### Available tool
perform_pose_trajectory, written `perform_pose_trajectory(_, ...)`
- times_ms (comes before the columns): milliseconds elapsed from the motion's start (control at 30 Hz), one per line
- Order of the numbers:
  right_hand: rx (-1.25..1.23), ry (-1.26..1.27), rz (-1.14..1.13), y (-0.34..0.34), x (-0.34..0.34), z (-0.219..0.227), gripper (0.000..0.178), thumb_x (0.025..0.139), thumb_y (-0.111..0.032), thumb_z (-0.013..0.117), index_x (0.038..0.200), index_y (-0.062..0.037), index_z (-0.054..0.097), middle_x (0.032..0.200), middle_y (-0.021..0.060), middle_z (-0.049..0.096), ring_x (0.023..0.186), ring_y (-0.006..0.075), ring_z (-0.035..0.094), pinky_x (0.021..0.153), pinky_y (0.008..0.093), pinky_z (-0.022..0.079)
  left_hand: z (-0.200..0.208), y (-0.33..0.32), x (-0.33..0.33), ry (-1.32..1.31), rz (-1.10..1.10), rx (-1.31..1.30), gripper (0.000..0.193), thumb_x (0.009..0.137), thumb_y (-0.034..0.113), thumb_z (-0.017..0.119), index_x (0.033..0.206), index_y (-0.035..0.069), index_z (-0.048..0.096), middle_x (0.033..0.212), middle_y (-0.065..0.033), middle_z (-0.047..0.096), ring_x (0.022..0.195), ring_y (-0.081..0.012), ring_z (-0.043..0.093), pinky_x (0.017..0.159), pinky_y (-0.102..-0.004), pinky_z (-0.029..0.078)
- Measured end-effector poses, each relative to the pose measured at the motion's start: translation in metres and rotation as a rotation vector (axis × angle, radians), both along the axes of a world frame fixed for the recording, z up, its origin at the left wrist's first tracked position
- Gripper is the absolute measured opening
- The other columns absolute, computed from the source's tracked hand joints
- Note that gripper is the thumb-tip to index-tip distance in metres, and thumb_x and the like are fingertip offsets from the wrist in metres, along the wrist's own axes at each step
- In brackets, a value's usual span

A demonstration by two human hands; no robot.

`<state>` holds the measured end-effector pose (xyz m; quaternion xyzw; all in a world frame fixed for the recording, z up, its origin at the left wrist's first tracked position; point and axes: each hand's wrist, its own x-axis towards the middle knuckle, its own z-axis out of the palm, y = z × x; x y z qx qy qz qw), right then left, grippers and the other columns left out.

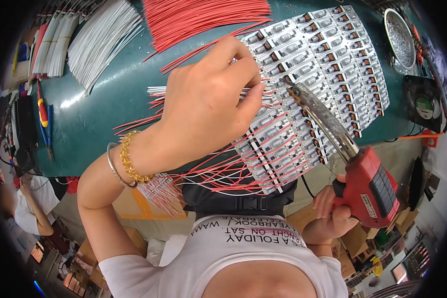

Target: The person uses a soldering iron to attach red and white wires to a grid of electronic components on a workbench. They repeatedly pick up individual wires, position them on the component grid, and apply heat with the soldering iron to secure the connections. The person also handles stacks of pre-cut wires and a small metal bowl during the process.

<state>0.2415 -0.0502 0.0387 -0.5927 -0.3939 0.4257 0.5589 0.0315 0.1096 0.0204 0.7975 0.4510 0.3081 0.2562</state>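
My left hand (208, 94) is closed in a pinch over the near left part of a sheet of small metal-and-glass parts (328, 59). Thin white wires (156, 91) and red ones run beneath the palm and come out at its fingertips; exactly which ones it grips is partly hidden. In my right hand (333, 211) is a red-handled soldering gun (370, 186), its darkened tip reaching toward the parts just right of my left fingers. Red and white wires (218, 171) trail leftward from the nearer rows of the sheet.
Bundles of red wires (203, 20) and white wires (104, 42) lie along the far side of the green table (111, 109). Red-yellow-handled pliers (43, 116) are at left. A metal bowl (400, 39) and a black fan (424, 104) stand at right. Another person (35, 203) sits beyond the left edge.
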Motion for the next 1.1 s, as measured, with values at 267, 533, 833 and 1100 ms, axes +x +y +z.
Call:
perform_pose_trajectory(267,-0.037,0.068,0.046,-0.016,0.024,-0.015,0.065,0.082,-0.043,0.062,0.113,0.0116,0.043,0.049,0.0000,0.045,0.037,0.0090,0.041,0.038,0.0221,0.035,-0.002,-0.002,0.004,0.032,0.056,0.053,0.010,0.067,0.001,0.067,0.069,0.002,0.057,0.079,-0.0071,0.055,0.065,-0.0213,0.058,0.056,-0.0289,0.046)
perform_pose_trajectory(533,0.002,-0.005,0.062,0.004,0.002,0.003,0.069,0.082,-0.044,0.061,0.116,0.0129,0.040,0.046,-0.0009,0.043,0.035,0.0090,0.040,0.038,0.0220,0.035,-0.004,-0.002,0.005,0.044,0.069,0.055,0.009,0.066,0.001,0.067,0.069,0.002,0.058,0.078,-0.0065,0.055,0.063,-0.0212,0.057,0.055,-0.0295,0.046)
perform_pose_trajectory(833,-0.014,0.005,0.034,-0.001,0.003,0.001,0.072,0.084,-0.045,0.058,0.120,0.0137,0.036,0.045,-0.0014,0.042,0.035,0.0087,0.039,0.039,0.0229,0.037,-0.001,0.005,-0.001,-0.058,0.005,0.053,0.007,0.070,0.003,0.067,0.073,0.001,0.061,0.081,-0.0078,0.057,0.063,-0.0179,0.057,0.053,-0.0271,0.044)
perform_pose_trajectory(1100,0.011,0.047,0.054,-0.005,0.012,0.000,0.074,0.083,-0.047,0.058,0.120,0.0136,0.037,0.044,-0.0016,0.042,0.034,0.0086,0.039,0.038,0.0228,0.037,0.007,-0.006,0.003,-0.019,-0.034,-0.032,0.009,0.070,-0.001,0.069,0.074,-0.001,0.061,0.085,-0.0078,0.056,0.063,-0.0145,0.055,0.050,-0.0226,0.046)
